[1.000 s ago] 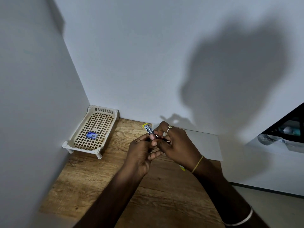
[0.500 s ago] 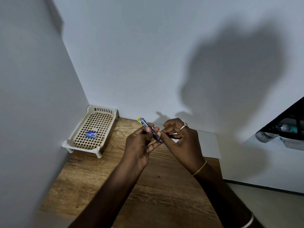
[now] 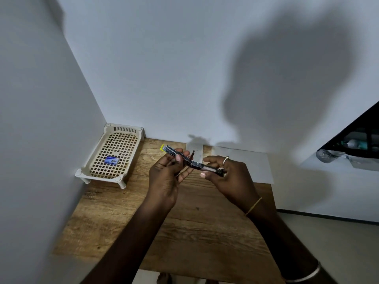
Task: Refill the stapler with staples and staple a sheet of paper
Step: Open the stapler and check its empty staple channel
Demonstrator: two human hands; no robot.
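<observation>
A small metal stapler (image 3: 194,162) with a yellow tip is held above the wooden table, swung open into a long line. My left hand (image 3: 167,175) pinches its far, yellow-tipped half between thumb and fingers. My right hand (image 3: 225,177) grips the other half, which points to the right. A white sheet of paper (image 3: 246,167) lies flat on the table behind my right hand, against the back wall. A small blue staple box (image 3: 111,160) lies in the cream plastic basket (image 3: 98,173) at the left.
The wooden table (image 3: 184,222) stands in a corner, with white walls at the left and the back. The basket sits in that corner. To the right, past the table's edge, is a dark shelf with a plastic bottle (image 3: 328,155).
The stapler has been swung open from folded to nearly straight. My right hand has moved right and down with its half; my left hand keeps hold of the yellow-tipped half.
</observation>
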